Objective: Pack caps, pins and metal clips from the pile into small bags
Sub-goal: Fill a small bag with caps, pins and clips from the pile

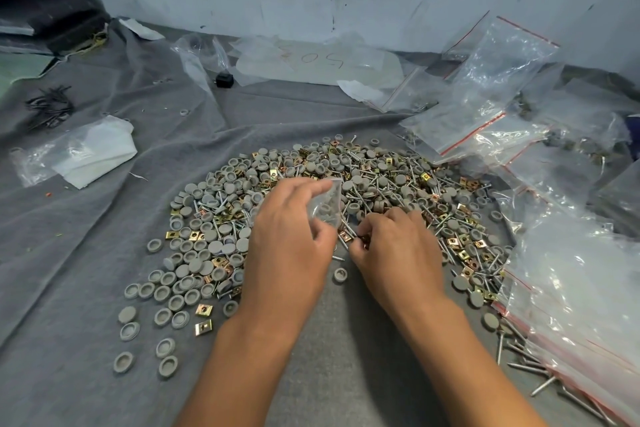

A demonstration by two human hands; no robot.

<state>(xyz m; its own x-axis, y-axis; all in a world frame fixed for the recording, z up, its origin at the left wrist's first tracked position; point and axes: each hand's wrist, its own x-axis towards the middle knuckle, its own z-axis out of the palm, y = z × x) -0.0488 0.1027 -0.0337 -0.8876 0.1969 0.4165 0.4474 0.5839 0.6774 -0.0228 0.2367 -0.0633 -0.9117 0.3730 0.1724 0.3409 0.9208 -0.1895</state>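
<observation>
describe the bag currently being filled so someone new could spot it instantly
Start at the big pile of grey caps, pins and brass clips on the grey cloth. Above its middle, the left hand pinches a small clear bag with a few caps inside. Unlike the red-striped bags lying at right, it is held up.

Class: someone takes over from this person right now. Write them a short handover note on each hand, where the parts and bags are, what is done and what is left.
Left hand: holds a small clear bag over the pile, a few grey caps already inside.
Right hand: fingers closed, pinching up parts at the pile's near edge, beside the bag.
Pile of caps, pins and metal clips: centre of the grey cloth, still large.
Zip bags: heaped on the right; I cannot tell which are filled.
Left: finish this bag, then keep packing.
</observation>
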